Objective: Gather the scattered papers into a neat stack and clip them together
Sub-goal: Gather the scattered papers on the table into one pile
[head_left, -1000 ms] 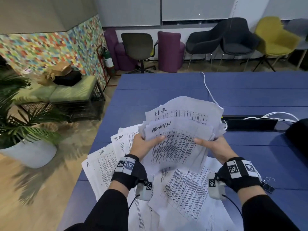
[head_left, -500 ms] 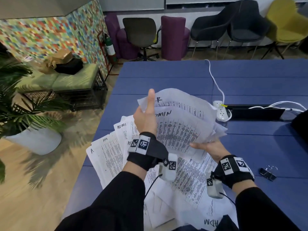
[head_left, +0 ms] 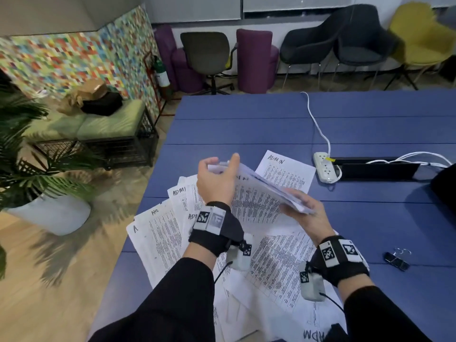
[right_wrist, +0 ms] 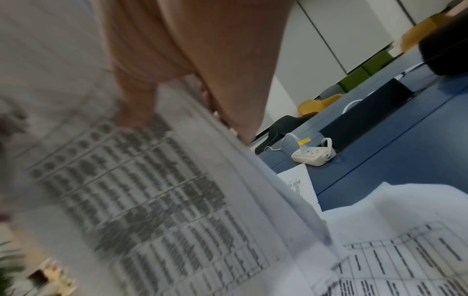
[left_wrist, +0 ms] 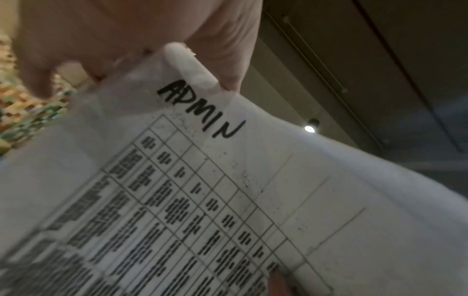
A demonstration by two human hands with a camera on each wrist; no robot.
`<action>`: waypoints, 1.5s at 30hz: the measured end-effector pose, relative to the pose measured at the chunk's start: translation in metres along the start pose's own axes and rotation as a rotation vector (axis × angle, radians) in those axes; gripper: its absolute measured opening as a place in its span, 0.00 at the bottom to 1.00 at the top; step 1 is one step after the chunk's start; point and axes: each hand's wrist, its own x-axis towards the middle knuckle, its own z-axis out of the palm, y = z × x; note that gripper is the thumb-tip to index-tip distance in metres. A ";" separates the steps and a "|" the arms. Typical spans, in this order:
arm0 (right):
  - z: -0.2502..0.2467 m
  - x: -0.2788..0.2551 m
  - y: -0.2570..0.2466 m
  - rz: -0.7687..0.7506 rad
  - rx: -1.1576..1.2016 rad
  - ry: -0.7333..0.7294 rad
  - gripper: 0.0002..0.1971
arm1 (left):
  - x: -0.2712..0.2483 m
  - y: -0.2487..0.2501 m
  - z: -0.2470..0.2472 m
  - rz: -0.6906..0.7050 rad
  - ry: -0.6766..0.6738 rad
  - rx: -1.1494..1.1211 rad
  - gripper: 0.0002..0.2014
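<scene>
Newly bared ADMIN sheet on table; both grips, left hand, right hand, clamped on one bundle.

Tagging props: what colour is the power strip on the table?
White power strip, yellow tag on its plug; clearest in the right wrist view.

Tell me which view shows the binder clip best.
The head view: the binder clip lies in plain sight on the blue table, beside the right hand's wrist. The left wrist view shows only paper and ceiling; the right wrist view shows papers and the power strip, no clip.
</scene>
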 end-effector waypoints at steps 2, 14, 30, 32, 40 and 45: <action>0.004 0.003 0.005 -0.005 -0.135 0.145 0.09 | -0.005 -0.006 0.001 0.067 -0.115 -0.015 0.27; -0.008 -0.014 -0.074 -0.264 0.134 0.172 0.19 | 0.025 -0.046 -0.044 0.183 -0.470 0.102 0.60; 0.005 0.014 -0.069 -0.091 0.142 0.230 0.15 | 0.020 -0.053 -0.044 0.109 -0.503 0.064 0.11; 0.001 0.021 -0.068 -0.077 0.114 0.171 0.11 | 0.029 -0.058 -0.051 0.098 -0.481 0.131 0.08; -0.063 -0.013 0.093 0.843 -0.805 0.194 0.39 | 0.046 -0.158 -0.118 -0.390 -0.379 0.554 0.28; -0.047 -0.035 0.125 0.864 -0.692 0.339 0.45 | 0.025 -0.201 -0.128 -0.552 -0.370 0.785 0.39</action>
